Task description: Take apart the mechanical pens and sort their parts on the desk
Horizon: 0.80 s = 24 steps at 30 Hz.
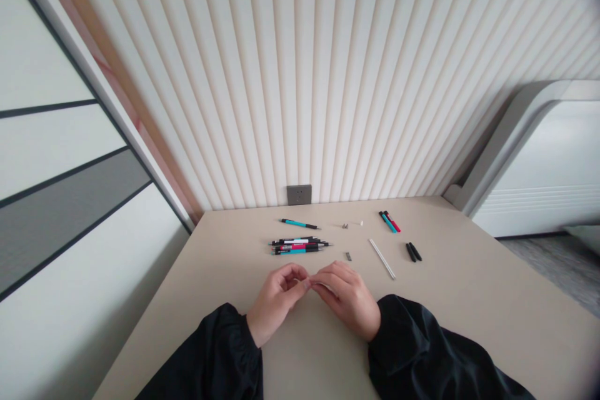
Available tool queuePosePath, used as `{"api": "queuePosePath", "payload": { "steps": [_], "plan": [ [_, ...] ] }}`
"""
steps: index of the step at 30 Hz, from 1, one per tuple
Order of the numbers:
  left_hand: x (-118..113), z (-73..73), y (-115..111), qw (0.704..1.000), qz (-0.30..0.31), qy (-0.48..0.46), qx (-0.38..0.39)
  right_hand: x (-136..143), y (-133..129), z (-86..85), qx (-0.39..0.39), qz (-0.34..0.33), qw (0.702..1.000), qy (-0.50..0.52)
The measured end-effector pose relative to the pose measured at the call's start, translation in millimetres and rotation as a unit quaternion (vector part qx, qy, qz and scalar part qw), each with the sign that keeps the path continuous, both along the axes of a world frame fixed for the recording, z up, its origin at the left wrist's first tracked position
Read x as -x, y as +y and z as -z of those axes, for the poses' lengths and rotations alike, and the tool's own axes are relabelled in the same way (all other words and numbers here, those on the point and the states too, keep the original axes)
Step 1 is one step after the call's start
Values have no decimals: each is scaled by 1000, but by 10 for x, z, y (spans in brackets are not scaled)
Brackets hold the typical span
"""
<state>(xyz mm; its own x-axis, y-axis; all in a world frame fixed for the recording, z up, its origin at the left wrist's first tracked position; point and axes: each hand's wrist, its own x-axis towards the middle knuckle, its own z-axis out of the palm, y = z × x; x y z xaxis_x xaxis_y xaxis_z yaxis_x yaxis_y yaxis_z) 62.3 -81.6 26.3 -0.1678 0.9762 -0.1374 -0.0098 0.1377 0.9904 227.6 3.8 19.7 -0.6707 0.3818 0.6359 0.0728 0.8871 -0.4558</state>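
Two hands, the left hand (276,301) and right hand (349,299), are meeting at their fingertips, nearer the wearer than the pen pile (298,246); whether they are pinching anything is unclear. The pile's exact count and printing are unreadable. One blue pen (299,224) is lying beyond it. Right of it are lying two barrels (389,222), two black grips (414,252), white rods (382,259) and one grey piece (349,256).
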Motion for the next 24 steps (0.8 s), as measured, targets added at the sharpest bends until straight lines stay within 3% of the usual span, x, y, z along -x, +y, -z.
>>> {"api": "queuePosePath", "payload": {
  "steps": [10, 14, 18, 21, 24],
  "plan": [
    [-9, 12, 3, 999, 10, 44, 4, 9, 64, -5, 21, 31, 999, -7],
    [0, 21, -15, 996, 58, 65, 7, -170, 474, -72, 1, 153, 988, -11],
    [6, 27, -29, 992, 105, 73, 17, -461, 1060, -51, 26, 284, 947, -147],
    [9, 34, -32, 989, 116, 86, 20, -570, 1380, 19, 53, 327, 909, -252],
    [12, 37, -36, 988, 119, 95, 19, -550, 1550, 85, 62, 337, 900, -271]
  ]
}}
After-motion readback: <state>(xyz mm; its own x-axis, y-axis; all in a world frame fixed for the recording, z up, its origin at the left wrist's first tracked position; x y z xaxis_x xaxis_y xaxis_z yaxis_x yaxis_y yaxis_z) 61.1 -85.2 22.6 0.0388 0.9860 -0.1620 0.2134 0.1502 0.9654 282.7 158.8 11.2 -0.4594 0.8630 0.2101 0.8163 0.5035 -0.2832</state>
